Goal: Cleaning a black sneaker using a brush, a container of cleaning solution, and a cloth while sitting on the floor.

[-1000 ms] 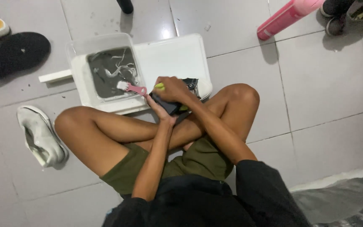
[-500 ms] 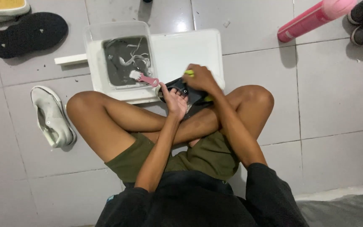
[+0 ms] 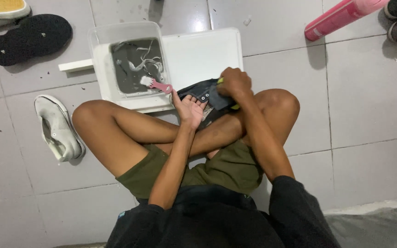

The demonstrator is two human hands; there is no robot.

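Dark canvas shoe (image 3: 206,100) with metal eyelets, resting on crossed shins, partly scrubbed by appearance. Left hand (image 3: 190,106) cups it, fingers loosely curled, a pink plastic brush (image 3: 156,84) at its fingertips. Right hand (image 3: 234,84) closed around shoe and something yellow-green. Clear plastic tub (image 3: 129,62) holds grey water, white laces soaking. White shoe (image 3: 57,127) waits aside.

Home floor: grey tiles (image 3: 368,105), scattered shoes (image 3: 56,126)
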